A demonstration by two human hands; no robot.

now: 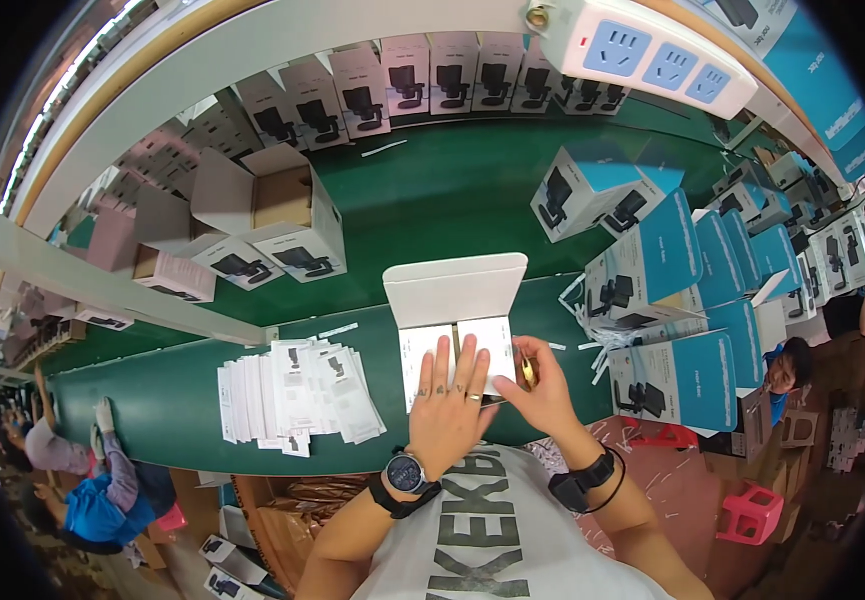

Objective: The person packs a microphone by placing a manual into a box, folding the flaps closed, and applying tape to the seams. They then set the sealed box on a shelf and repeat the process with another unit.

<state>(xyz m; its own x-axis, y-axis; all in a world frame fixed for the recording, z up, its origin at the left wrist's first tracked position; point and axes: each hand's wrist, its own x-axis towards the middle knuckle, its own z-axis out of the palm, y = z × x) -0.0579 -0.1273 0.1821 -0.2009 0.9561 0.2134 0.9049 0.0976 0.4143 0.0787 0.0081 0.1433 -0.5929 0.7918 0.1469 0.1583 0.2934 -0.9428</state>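
In front of me a white carton [458, 345] lies on the green bench with its lid flap raised at the far side. My left hand [450, 400] rests flat on its inner flaps, fingers stretched out, with a ring on one finger. A narrow gap shows between those flaps. Against the carton's right side, my right hand [538, 390] is closed, its fingers curled around a small gold-coloured object [528, 372]. That object's kind is mostly hidden by the fingers. The thumb reaches over the carton's near right corner.
Several printed leaflets [298, 390] lie spread at left. Opened cartons [298, 225] stand behind them. Blue and white cartons [668, 370] crowd the right, beside paper strips [593, 320]. Boxes [408, 80] line the back shelf under a power strip [653, 55]. Co-workers [113, 505] sit at lower left.
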